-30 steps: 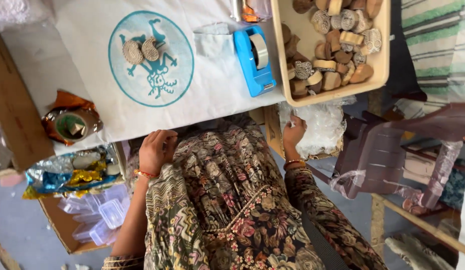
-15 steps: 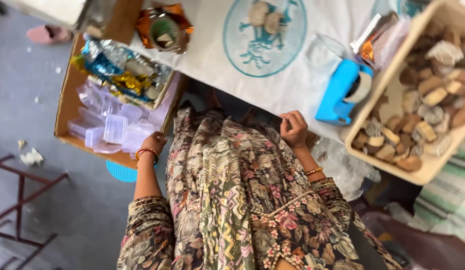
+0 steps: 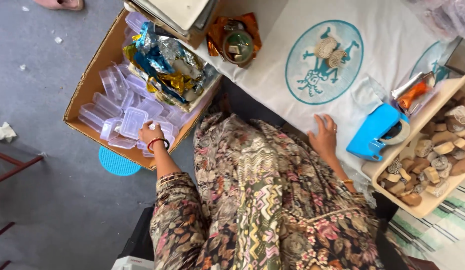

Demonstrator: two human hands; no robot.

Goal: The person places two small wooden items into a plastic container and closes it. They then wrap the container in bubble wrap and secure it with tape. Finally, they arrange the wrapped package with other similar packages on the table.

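Reaching down beside the table, the person's left hand (image 3: pixel 151 134) rests on the small clear plastic boxes (image 3: pixel 132 121) piled in a cardboard carton (image 3: pixel 87 85) on the grey floor; the fingers curl over the top of one box, though whether they actually grip it I cannot tell. The boxes are too many and too overlapped to count exactly, well over a dozen, most lying flat with lids up. The one under the hand is roughly rectangular, its long axis running from the carton's near edge toward the table. A heap of crinkled blue, gold and silver foil wrappers (image 3: pixel 165 65) fills the carton's far end. The right hand (image 3: pixel 323 137) lies open and flat, palm down, on the edge of the white cloth (image 3: pixel 272 75) covering the table, holding nothing. Just beside it stands one blue tape dispenser (image 3: pixel 375 132), its length slanting up toward the right. Two carved wooden stamps (image 3: pixel 330 52) sit touching on one teal round print on the cloth. One roll of tape (image 3: pixel 237 42) lies on orange foil near the carton. At the right, one cream tray (image 3: pixel 392 167) holds many wooden blocks, more than I can count.
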